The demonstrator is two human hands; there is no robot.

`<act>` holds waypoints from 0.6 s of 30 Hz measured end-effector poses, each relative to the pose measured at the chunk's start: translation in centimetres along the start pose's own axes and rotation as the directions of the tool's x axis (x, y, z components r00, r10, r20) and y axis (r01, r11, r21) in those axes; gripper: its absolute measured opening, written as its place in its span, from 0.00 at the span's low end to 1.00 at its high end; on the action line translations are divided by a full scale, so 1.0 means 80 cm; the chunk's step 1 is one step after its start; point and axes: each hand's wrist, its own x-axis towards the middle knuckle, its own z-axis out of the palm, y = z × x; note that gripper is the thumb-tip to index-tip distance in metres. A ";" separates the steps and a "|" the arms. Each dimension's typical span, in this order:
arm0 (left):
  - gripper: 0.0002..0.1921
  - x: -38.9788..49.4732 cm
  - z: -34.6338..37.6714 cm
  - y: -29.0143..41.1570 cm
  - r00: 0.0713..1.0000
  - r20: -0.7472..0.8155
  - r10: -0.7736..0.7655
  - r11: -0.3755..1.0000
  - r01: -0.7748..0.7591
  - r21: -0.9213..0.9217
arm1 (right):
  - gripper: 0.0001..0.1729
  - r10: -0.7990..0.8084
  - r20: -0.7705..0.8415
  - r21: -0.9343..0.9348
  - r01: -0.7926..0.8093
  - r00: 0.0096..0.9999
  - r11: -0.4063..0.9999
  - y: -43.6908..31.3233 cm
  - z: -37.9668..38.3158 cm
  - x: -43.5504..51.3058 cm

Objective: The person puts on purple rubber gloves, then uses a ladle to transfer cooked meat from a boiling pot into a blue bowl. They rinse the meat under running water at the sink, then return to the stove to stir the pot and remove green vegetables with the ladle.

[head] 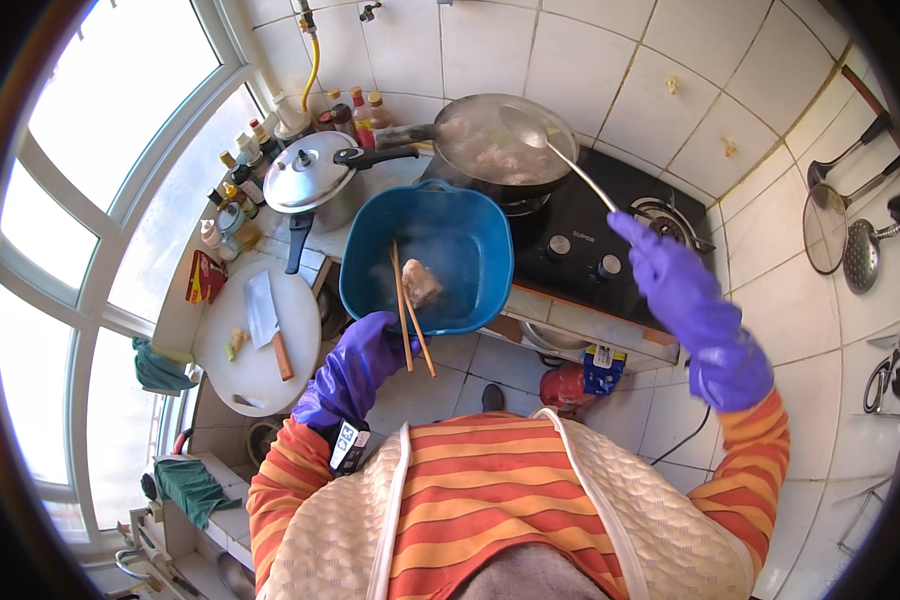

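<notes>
My left hand (360, 360), in a purple rubber glove, grips the near rim of a blue plastic basin (351, 255). Inside the basin lies a piece of meat (420, 283), with a pair of wooden chopsticks (405, 311) leaning over the near rim beside my fingers. My gloved right hand (664, 266) holds a long metal spoon (581, 174) by its handle. The spoon's bowl is over a steaming wok (562, 169), which contains pieces of meat (499, 159) in liquid. Whether the spoon touches the liquid I cannot tell.
The wok sits on a black gas stove (570, 225). Left of the basin are a pressure cooker (311, 180), a white cutting board (221, 360) bearing a cleaver (262, 307), and sauce bottles (240, 176). A strainer (825, 229) and a skimmer (861, 259) hang on the right wall.
</notes>
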 end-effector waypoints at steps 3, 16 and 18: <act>0.13 -0.004 0.008 0.014 0.978 -0.041 -0.207 0.910 0.177 -0.374 | 0.29 0.202 0.182 0.023 -0.210 0.962 0.978 0.030 -0.009 0.043; 0.11 -0.015 0.028 0.037 0.998 0.011 -0.062 0.998 0.062 -0.001 | 0.34 0.398 0.638 0.365 -0.714 0.659 0.597 0.033 -0.012 0.125; 0.11 -0.017 0.027 0.038 0.996 -0.034 -0.080 0.985 0.074 -0.153 | 0.35 0.368 0.660 0.431 -0.732 0.654 0.528 0.033 -0.005 0.125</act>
